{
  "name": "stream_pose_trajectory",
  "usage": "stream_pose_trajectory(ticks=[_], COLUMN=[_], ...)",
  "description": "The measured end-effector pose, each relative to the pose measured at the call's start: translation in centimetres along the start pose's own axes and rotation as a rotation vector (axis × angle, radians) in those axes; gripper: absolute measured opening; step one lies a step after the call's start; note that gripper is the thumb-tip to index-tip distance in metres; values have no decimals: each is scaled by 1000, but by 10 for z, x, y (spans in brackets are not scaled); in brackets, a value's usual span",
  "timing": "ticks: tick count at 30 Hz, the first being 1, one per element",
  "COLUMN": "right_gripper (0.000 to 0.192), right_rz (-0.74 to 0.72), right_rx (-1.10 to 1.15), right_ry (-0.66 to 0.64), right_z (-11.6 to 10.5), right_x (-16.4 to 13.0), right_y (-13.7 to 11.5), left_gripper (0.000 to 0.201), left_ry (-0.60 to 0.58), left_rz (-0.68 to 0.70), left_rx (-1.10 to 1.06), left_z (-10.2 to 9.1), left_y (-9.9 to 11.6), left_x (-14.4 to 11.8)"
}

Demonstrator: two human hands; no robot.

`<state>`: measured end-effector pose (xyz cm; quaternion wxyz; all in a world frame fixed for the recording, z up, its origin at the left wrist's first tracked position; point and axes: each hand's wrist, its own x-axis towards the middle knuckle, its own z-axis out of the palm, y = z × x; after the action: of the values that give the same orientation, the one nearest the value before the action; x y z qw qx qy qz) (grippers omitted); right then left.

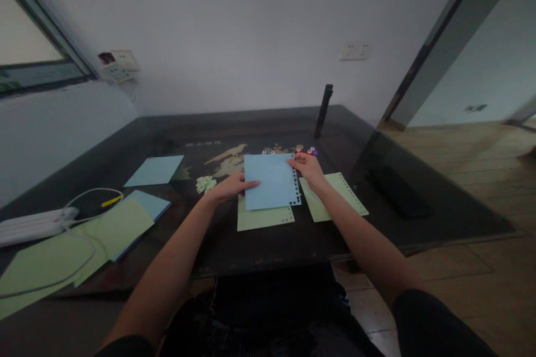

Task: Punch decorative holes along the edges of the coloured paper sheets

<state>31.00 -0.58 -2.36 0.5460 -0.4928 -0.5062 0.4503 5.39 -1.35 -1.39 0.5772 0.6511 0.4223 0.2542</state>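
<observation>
Bare table (318, 234) lies open in front of the sheets. Small punches (307, 150) crowd behind the blue sheet (270, 181); cable (90, 195) and paper stack (113, 228) fill the left.

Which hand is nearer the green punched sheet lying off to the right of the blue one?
Right. The right hand rests at the green punched sheet's far-left corner; the left hand sits beyond the blue sheet, at its left edge.

Blue paper sheet (271, 180): pale blue, rectangular, row of small punched holes along its right edge; lies flat at frame centre, overlapping a green sheet (263, 217) with punched holes along its lower edge.
</observation>
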Motion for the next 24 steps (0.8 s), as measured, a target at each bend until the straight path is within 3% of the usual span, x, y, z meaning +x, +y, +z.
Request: stream_pose_trajectory(ticks=[7,11,14,20,24], right_gripper=[34,35,37,33,28], right_rz=[-34,-50,-59,-68,-85], right_rx=[20,13,-4,-139,-234], right_ry=[32,46,42,-5,-77], right_z=[-2,-1,-1,0,2], right_x=[1,0,-1,-3,-1], right_y=[0,-2,-3,-4,1], left_gripper=[11,6,8,14,12], left_ry=[-110,-59,112,613,743], left_rz=[-78,-91,-59,63,38], left_rx=[54,-23,-107,-188,-278], left_z=[5,3,-5,-26,-31], left_y=[4,0,-1,-9,-14], left_x=[-3,0,3,13,17])
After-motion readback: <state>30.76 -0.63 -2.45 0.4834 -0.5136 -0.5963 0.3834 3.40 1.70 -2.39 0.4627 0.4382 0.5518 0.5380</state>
